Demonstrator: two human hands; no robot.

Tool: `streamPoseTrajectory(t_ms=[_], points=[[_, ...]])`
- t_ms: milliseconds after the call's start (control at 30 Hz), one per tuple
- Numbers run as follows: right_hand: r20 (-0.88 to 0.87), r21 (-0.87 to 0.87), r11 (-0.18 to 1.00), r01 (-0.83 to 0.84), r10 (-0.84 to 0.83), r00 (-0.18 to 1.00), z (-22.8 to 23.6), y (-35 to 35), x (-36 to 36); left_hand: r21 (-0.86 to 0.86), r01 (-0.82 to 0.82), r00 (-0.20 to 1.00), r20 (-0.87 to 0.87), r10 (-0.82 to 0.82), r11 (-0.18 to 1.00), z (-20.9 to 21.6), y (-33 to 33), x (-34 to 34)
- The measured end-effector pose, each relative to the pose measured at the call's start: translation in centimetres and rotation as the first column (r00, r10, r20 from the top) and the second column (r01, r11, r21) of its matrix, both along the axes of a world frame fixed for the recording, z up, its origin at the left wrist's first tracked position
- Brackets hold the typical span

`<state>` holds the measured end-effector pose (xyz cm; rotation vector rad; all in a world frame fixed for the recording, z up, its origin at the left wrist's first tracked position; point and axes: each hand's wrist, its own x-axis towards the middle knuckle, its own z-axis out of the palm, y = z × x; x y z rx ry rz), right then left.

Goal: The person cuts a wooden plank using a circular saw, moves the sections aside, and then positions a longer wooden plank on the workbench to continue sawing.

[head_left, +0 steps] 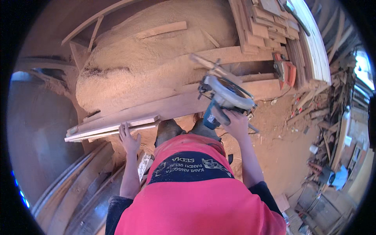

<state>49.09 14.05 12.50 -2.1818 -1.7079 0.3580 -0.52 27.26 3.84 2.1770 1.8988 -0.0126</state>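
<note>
My right hand is closed round the handle of a teal and grey circular saw. The saw is held up in front of my legs, somewhat blurred, with its blade side hard to make out. Spread fingers of my left hand rest at the near edge of two pale wood strips. These strips lie side by side along a long board, to the left of my legs. The left hand's grip is loose, with nothing enclosed in it.
A large sawdust heap lies beyond the boards. At far right are stacked planks and a red power tool. Long boards lean at lower left. Scrap wood and clutter line the right side.
</note>
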Motion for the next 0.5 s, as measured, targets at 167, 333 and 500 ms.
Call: streamPoseTrajectory(t_ms=[167,333,500], points=[[-0.073,-0.013,0.941,-0.337,0.335,0.939,-3.2,4.0,5.5,0.024,-0.246,0.966,0.087,0.244,0.969,1.0,-9.3,7.3],[-0.136,-0.080,0.871,-0.485,0.473,0.871,-6.3,6.0,9.5,-0.100,-0.353,0.899,0.240,0.367,0.930,-0.1,-17.7,9.6],[-0.283,-0.179,0.827,-0.534,0.476,0.833,-7.7,6.6,12.2,-0.273,-0.466,0.844,0.149,0.516,0.841,-0.7,-21.0,10.8]])
